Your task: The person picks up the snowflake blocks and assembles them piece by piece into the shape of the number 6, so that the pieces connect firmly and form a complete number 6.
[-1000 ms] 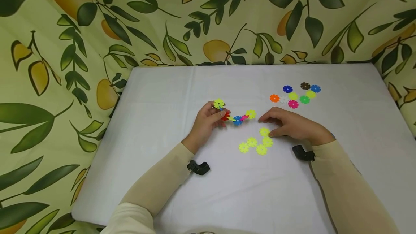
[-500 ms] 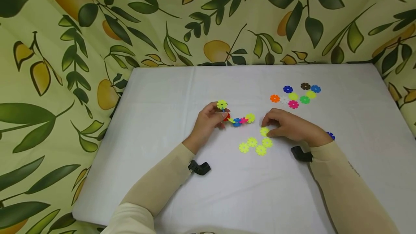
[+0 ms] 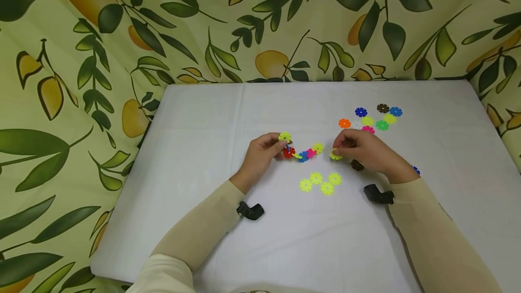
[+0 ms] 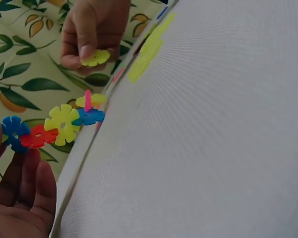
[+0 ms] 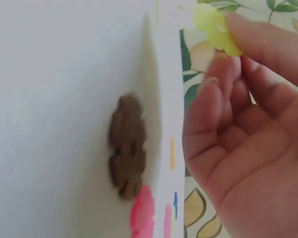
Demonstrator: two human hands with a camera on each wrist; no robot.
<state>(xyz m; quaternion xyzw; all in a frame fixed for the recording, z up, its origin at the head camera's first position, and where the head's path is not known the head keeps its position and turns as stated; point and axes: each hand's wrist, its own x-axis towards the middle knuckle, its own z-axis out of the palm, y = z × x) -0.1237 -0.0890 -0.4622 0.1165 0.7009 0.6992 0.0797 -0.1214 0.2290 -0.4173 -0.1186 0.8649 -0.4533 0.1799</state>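
A white cloth-covered table (image 3: pixel 244 238) is backed by a green curtain printed with leaves and lemons (image 3: pixel 81 35). A cluster of multicoloured plastic flower discs (image 3: pixel 372 118) is seen near the far right, and three yellow-green flower discs (image 3: pixel 320 182) lie mid-table.

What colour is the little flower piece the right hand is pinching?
Yellow-green. The flower piece pinched by the right hand shows best in the left wrist view.

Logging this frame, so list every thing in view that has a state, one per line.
Left hand: holds the chain's end.
Chain of discs: linked, lifted off the table.
Right hand: pinches one yellow disc, apart from the chain.
Four yellow discs: loose, flat on the white table.
Brown disc: flat, beside the right hand.
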